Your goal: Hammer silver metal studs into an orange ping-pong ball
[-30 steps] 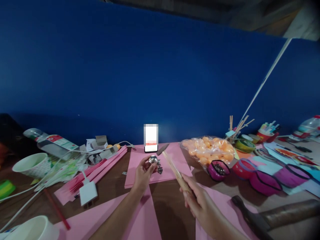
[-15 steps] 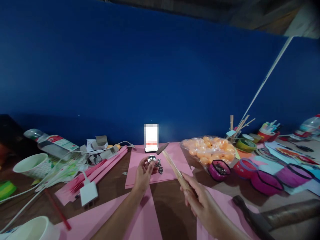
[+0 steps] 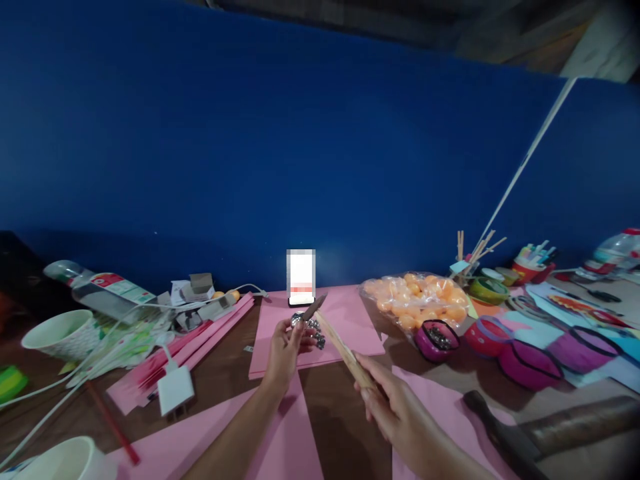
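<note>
My left hand [image 3: 285,353] is closed around a small, round, shiny silver metal piece [image 3: 297,318], held above the pink paper. My right hand [image 3: 387,400] grips a hammer by its pale wooden handle [image 3: 345,350]. The hammer's narrow dark head [image 3: 315,307] lies at the silver piece, close to my left fingertips; whether they touch I cannot tell. Just right of my left fingers is a cluster of small shiny metal bits [image 3: 319,339]. Under both lies a stack of pink paper sheets [image 3: 350,333].
Behind stands a lit phone [image 3: 301,277] with a blurred screen. To the right are a bag of orange balls [image 3: 415,300], a purple bowl of metal bits [image 3: 436,340] and a larger hammer [image 3: 575,427]. Cables, a white charger [image 3: 175,390] and cups [image 3: 60,330] crowd the left.
The hammer head has moved left and slightly down, from just right of the silver piece to right at it. My left hand has stayed nearly in place with its hold.
</note>
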Demonstrator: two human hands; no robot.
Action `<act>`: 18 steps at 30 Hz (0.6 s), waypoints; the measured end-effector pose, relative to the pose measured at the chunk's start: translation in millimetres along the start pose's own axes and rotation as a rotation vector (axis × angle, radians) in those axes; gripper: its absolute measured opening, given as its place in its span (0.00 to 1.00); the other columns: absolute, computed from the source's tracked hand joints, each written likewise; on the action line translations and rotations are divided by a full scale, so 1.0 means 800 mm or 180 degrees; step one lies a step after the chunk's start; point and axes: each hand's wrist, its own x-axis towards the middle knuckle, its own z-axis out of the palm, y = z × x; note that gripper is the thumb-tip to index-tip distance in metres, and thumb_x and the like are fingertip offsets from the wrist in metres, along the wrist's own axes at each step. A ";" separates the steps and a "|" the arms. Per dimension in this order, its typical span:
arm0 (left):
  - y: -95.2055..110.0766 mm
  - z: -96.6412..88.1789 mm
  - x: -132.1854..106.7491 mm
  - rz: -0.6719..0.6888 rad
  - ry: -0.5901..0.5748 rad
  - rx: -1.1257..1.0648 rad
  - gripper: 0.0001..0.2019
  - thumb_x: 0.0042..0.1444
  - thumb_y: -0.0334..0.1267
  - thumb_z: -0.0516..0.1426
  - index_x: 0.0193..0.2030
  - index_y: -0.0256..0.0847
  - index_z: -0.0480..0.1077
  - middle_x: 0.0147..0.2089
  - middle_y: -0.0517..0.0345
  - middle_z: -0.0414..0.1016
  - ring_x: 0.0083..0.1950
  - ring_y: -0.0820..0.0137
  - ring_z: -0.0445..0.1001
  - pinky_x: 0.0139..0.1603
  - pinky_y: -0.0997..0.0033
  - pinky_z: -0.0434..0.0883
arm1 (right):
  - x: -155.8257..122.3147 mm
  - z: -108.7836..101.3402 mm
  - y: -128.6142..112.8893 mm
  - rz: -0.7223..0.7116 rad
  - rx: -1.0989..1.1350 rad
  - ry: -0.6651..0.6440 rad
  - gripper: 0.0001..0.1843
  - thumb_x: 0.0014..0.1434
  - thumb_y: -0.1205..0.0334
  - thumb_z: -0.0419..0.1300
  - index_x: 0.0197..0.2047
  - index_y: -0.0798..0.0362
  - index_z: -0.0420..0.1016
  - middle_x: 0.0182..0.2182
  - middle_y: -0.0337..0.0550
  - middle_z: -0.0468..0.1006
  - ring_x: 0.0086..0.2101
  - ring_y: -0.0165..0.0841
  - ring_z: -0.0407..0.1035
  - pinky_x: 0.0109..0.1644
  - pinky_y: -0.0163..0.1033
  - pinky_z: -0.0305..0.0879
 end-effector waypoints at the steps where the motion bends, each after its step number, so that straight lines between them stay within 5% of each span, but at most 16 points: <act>1: 0.000 -0.001 0.000 0.0002 -0.0011 -0.0023 0.19 0.49 0.49 0.54 0.40 0.37 0.58 0.31 0.52 0.75 0.27 0.68 0.75 0.27 0.70 0.71 | 0.000 0.001 0.000 0.0012 0.0037 0.0011 0.24 0.60 0.55 0.47 0.59 0.47 0.53 0.37 0.44 0.70 0.26 0.26 0.64 0.27 0.30 0.64; 9: -0.003 0.000 -0.002 0.0103 -0.0185 -0.0008 0.16 0.51 0.49 0.52 0.37 0.37 0.59 0.29 0.54 0.75 0.26 0.71 0.74 0.26 0.73 0.70 | 0.003 -0.003 -0.001 0.0005 -0.0087 0.0029 0.24 0.60 0.55 0.46 0.59 0.49 0.53 0.35 0.44 0.71 0.26 0.28 0.66 0.29 0.33 0.67; 15: -0.003 0.000 0.000 0.0112 -0.0035 -0.0001 0.17 0.51 0.50 0.51 0.39 0.38 0.58 0.29 0.55 0.74 0.26 0.71 0.74 0.26 0.72 0.70 | 0.019 -0.036 0.010 -0.0630 -0.1210 0.0609 0.22 0.60 0.62 0.45 0.57 0.50 0.57 0.49 0.49 0.66 0.49 0.37 0.61 0.52 0.43 0.59; 18: -0.001 0.001 -0.001 0.0094 -0.0065 0.0042 0.17 0.51 0.50 0.52 0.39 0.37 0.59 0.28 0.55 0.74 0.26 0.71 0.74 0.27 0.71 0.71 | 0.029 -0.048 0.032 -0.0693 -0.1719 0.0743 0.23 0.59 0.65 0.43 0.57 0.49 0.57 0.51 0.48 0.64 0.52 0.37 0.58 0.55 0.44 0.56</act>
